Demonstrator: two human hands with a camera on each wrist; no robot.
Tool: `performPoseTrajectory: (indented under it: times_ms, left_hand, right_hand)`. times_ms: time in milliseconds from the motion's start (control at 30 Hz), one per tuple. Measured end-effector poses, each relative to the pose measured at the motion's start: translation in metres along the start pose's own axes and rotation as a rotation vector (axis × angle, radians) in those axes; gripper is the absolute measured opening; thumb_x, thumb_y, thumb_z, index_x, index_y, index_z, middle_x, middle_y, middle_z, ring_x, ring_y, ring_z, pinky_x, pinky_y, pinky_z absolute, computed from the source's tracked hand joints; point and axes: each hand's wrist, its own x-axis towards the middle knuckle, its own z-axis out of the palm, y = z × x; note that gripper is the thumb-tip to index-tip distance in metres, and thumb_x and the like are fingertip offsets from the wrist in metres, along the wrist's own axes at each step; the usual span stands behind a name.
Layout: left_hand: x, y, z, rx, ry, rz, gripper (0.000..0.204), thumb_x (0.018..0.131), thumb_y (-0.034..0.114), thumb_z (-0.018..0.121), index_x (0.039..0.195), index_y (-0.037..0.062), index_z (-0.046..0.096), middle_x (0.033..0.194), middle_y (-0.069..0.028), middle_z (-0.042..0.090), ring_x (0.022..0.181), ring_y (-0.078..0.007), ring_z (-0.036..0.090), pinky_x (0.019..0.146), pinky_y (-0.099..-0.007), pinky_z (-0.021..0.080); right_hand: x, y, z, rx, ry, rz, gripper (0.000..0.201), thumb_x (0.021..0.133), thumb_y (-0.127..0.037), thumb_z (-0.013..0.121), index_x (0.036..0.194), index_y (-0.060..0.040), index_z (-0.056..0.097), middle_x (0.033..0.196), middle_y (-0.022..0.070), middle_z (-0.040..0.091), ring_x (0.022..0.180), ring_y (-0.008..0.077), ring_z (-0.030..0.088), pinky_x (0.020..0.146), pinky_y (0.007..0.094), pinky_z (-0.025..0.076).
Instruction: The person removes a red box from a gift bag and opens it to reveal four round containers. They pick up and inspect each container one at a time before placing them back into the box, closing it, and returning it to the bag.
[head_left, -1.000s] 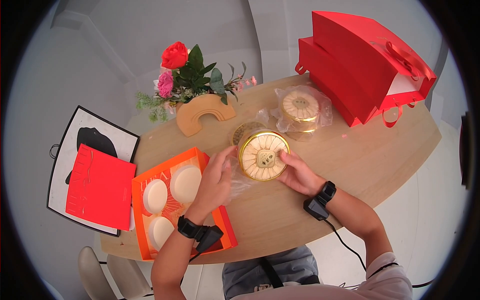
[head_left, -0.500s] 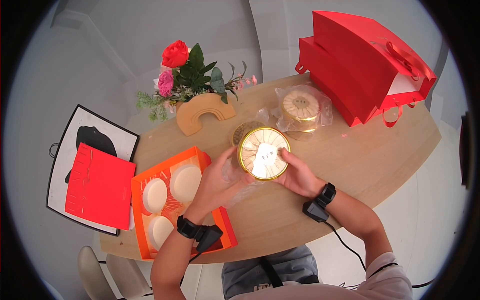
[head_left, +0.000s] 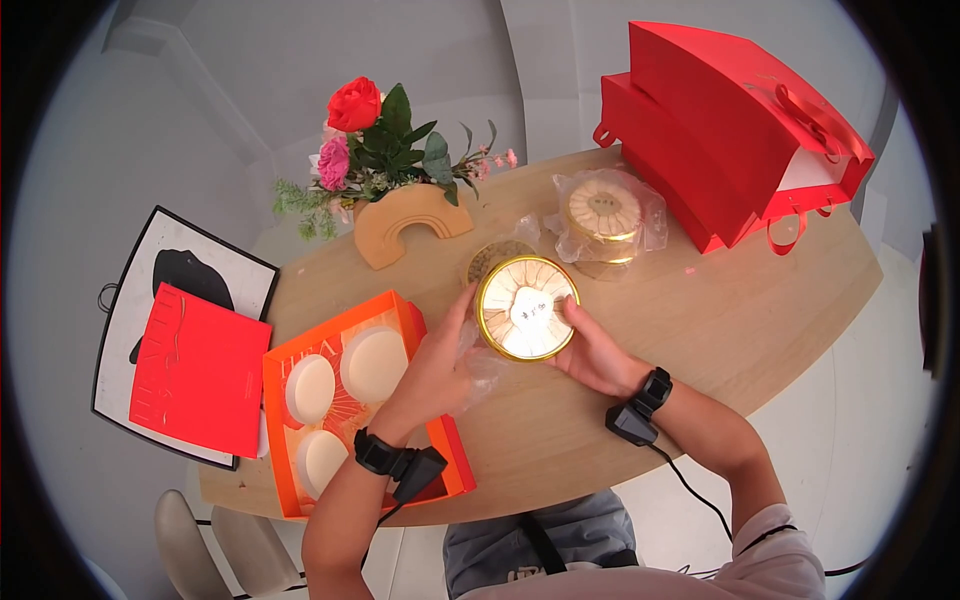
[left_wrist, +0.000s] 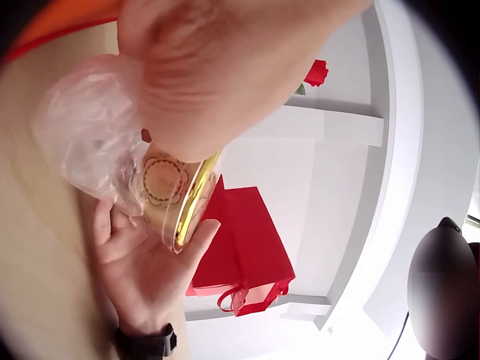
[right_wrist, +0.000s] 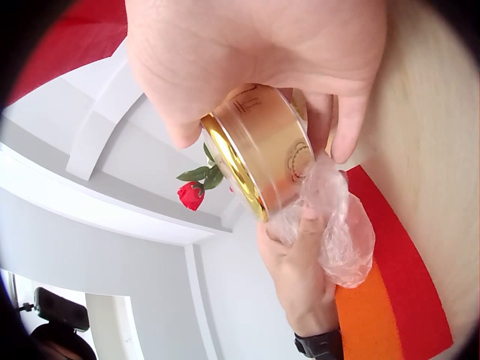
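Left hand (head_left: 436, 366) has drawn its thumb off the gold-rimmed jar (head_left: 528, 307), held to the right of the orange box (head_left: 452, 455); left fingers seem to pinch plastic wrap (right_wrist: 349, 244) nearer that box, while the right hand (head_left: 600, 350) grips the jar, now apparently its main support.

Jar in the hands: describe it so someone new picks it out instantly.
On the wooden table, find the orange box; just past its right edge are the hands. Between them is a round jar with a shiny gold rim and pleated-looking top. Unlike the plastic-wrapped jar by the red bags, it is held, its top bare.
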Motion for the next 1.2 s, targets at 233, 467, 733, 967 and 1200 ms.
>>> performPoseTrajectory:
  times_ms: [233, 467, 733, 967, 1200]
  left_hand:
    - [-0.002, 0.000, -0.005, -0.006, 0.034, -0.015, 0.068, 0.087, -0.004, 0.050, 0.152, 0.0000, 0.032, 0.135, -0.0248, 0.060, 0.128, -0.0343, 0.058, 0.108, -0.0390, 0.042]
    - [-0.003, 0.017, -0.006, -0.137, -0.005, -0.231, 0.070, 0.092, 0.017, 0.062, 0.152, -0.0014, 0.032, 0.131, -0.0247, 0.061, 0.124, -0.0299, 0.060, 0.104, -0.0379, 0.045]
    - [0.002, 0.007, 0.003, -0.123, -0.084, -0.007, 0.110, 0.080, 0.037, 0.082, 0.157, -0.0021, 0.014, 0.155, -0.0219, 0.039, 0.147, -0.0302, 0.036, 0.119, -0.0404, 0.031]
    - [0.002, 0.005, 0.003, -0.035, -0.062, 0.005, 0.119, 0.074, 0.041, 0.087, 0.157, -0.0031, 0.013, 0.155, -0.0223, 0.038, 0.147, -0.0309, 0.037, 0.119, -0.0402, 0.031]
    - [0.004, 0.004, 0.003, -0.084, -0.032, 0.042, 0.128, 0.069, 0.040, 0.091, 0.157, -0.0038, 0.010, 0.155, -0.0231, 0.037, 0.146, -0.0314, 0.037, 0.119, -0.0404, 0.032]
  right_hand:
    - [0.000, 0.000, 0.000, 0.007, -0.013, -0.011, 0.064, 0.106, -0.051, 0.041, 0.156, -0.0146, 0.025, 0.157, 0.0074, 0.040, 0.142, 0.0221, 0.044, 0.118, 0.0459, 0.036]
    - [0.000, 0.000, 0.002, -0.008, -0.009, -0.009, 0.067, 0.105, -0.054, 0.039, 0.157, -0.0153, 0.024, 0.158, 0.0075, 0.038, 0.143, 0.0233, 0.042, 0.118, 0.0460, 0.037]
    - [0.000, 0.001, 0.001, -0.049, -0.027, -0.028, 0.071, 0.103, -0.058, 0.039, 0.158, -0.0160, 0.022, 0.160, 0.0081, 0.036, 0.145, 0.0252, 0.040, 0.118, 0.0498, 0.036]
    - [-0.002, -0.003, 0.003, 0.027, -0.136, 0.001, 0.064, 0.107, -0.051, 0.037, 0.158, -0.0169, 0.020, 0.159, 0.0095, 0.035, 0.144, 0.0277, 0.041, 0.116, 0.0502, 0.038]
    - [-0.004, -0.007, 0.008, 0.198, -0.183, 0.036, 0.065, 0.108, -0.053, 0.026, 0.158, -0.0123, 0.024, 0.159, 0.0137, 0.037, 0.142, 0.0314, 0.042, 0.116, 0.0516, 0.039]
